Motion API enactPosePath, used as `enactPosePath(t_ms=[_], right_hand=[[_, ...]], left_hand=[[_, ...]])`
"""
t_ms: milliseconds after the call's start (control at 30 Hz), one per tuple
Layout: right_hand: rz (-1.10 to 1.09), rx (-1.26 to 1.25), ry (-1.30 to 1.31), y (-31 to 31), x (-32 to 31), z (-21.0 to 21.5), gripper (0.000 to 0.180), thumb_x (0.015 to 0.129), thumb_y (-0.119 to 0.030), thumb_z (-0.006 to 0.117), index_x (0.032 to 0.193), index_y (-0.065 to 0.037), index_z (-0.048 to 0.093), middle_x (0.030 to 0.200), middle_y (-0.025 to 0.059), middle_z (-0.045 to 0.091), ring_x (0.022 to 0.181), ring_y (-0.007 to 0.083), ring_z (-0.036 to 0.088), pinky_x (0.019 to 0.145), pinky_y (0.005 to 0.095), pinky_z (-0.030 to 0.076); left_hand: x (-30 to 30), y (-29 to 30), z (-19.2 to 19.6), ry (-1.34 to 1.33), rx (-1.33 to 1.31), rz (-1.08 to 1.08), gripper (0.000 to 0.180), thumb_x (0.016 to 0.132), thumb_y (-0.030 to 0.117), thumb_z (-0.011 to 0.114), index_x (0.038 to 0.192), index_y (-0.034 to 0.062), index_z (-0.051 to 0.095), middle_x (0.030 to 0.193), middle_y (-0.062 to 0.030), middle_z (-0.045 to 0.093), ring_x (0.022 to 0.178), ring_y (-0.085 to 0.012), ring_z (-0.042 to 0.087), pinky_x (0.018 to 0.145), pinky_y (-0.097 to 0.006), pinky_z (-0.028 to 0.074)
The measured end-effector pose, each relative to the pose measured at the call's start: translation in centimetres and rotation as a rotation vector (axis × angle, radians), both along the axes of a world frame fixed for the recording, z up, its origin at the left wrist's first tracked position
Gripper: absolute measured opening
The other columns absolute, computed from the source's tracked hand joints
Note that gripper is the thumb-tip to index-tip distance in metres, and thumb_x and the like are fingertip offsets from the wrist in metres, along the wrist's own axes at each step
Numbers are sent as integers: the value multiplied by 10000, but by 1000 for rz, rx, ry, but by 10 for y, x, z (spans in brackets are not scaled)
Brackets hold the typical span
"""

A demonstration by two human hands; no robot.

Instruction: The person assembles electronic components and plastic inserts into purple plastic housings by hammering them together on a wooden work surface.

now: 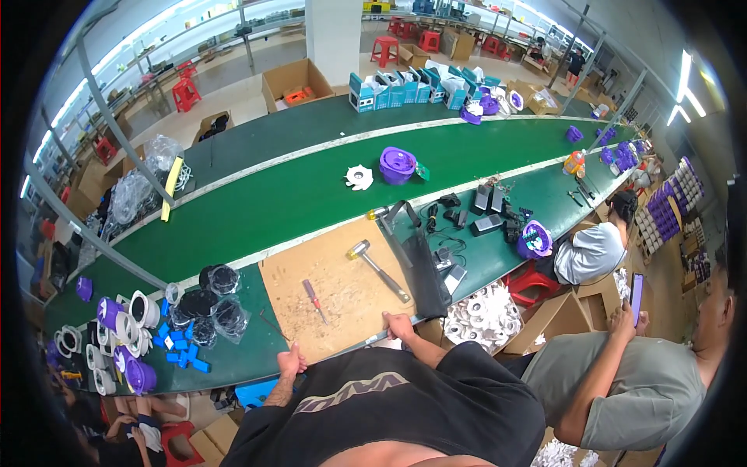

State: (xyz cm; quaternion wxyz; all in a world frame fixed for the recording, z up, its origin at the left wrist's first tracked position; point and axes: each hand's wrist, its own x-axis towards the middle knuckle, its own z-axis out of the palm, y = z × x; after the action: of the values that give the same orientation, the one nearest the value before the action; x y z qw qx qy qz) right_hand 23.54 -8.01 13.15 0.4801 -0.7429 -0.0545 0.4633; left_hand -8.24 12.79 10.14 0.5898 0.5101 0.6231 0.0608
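A brown work board lies on the green bench in front of me, its surface strewn with small debris. My left hand grips its near left corner, fingers partly hidden by the edge. Farther right, my right hand is curled on the near edge. Between and beyond them a screwdriver with a red handle lies on the board. To its right rests a hammer with a yellowish head. A black pouch or strap lies along the board's right side.
Left stand black plastic-wrapped parts, blue pieces and purple-and-white housings. A purple housing and a white fan-shaped part sit on the green conveyor. Black adapters lie right. A person holding a phone stands close on my right.
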Motion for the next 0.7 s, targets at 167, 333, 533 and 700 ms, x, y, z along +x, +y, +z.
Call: enactPosePath(t_ms=[167,333,533,700], right_hand=[[-20,4,7,-2,0,2,511,902,-400,543,655,42,610,488,88,527,380,167,534,370,280,439],[-11,-9,21,-1,1,0,508,902,-399,542,666,45,612,493,89,527,383,166,536,379,280,444],[-29,-9,28,0,0,0,505,901,-402,543,672,43,610,498,84,530,387,166,541,380,282,451],[-39,-12,22,0,1,-1,500,904,-395,537,661,38,600,498,83,532,387,168,544,379,282,456]], left_hand=[[3,-2,6,-4,-1,11,574,894,473,524,599,-17,570,506,-118,576,356,-199,544,321,-296,442],[1,-2,6,-8,7,12,560,891,458,535,597,-17,569,504,-122,578,360,-194,546,324,-292,436],[4,-3,10,-2,-4,17,550,891,446,540,586,-11,566,498,-120,578,357,-188,544,324,-286,429],[3,-1,9,-15,6,-2,547,894,443,534,586,-7,564,500,-120,580,356,-186,542,323,-285,430]])
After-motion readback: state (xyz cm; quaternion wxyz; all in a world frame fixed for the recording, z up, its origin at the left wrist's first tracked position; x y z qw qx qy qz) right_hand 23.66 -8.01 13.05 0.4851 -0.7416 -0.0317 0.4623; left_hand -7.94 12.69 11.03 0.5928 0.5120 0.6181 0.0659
